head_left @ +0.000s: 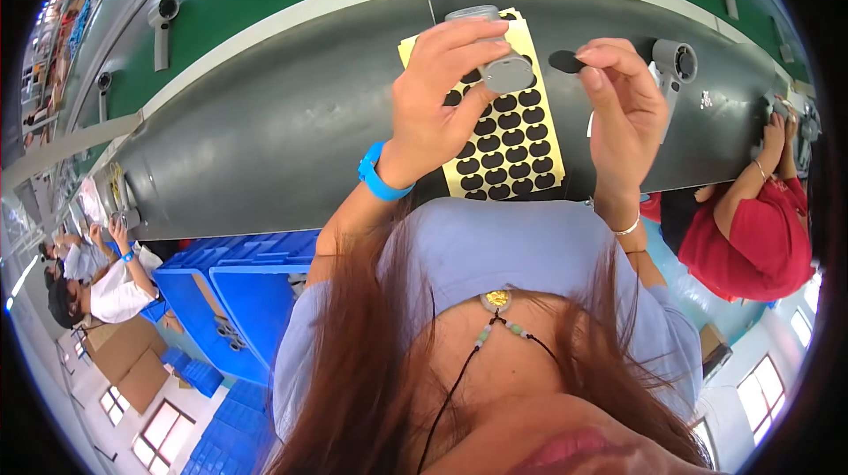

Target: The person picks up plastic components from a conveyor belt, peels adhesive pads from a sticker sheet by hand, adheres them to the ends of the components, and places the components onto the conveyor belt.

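Left hand (442,91) grips grey device (509,76); right hand (627,99) pinches black oval piece (563,61), apart, to device's right, long axis sideways.

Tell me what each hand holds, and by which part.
The left hand holds a grey gadget around its middle, with its flat rounded end showing. The right hand pinches a black oval piece by its right edge.

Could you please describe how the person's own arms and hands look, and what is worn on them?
The left hand and right hand are bare. A wide, bright blue wristband circles the left wrist, and a thin, pale bracelet the right. The shirt is light blue-violet, leaving both forearms uncovered.
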{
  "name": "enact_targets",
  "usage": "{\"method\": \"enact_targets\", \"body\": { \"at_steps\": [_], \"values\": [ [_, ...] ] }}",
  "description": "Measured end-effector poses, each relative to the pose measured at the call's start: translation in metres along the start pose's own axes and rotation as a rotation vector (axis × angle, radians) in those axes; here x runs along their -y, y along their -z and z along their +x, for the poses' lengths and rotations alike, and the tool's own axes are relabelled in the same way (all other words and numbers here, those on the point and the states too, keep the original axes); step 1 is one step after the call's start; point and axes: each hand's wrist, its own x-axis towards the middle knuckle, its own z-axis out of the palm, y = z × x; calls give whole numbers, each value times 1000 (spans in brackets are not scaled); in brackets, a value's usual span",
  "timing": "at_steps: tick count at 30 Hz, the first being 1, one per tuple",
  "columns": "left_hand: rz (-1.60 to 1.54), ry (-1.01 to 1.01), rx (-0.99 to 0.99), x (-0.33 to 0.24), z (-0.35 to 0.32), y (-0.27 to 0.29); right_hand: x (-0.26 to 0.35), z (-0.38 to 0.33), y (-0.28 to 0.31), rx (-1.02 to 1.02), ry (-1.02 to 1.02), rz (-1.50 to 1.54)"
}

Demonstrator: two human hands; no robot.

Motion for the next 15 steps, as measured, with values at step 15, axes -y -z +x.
{"method": "enact_targets", "body": {
  "at_steps": [15],
  "values": [
    [-103,243,73,-15,-7,-10,13,-1,-6,173,-159,61]
  ]
}}
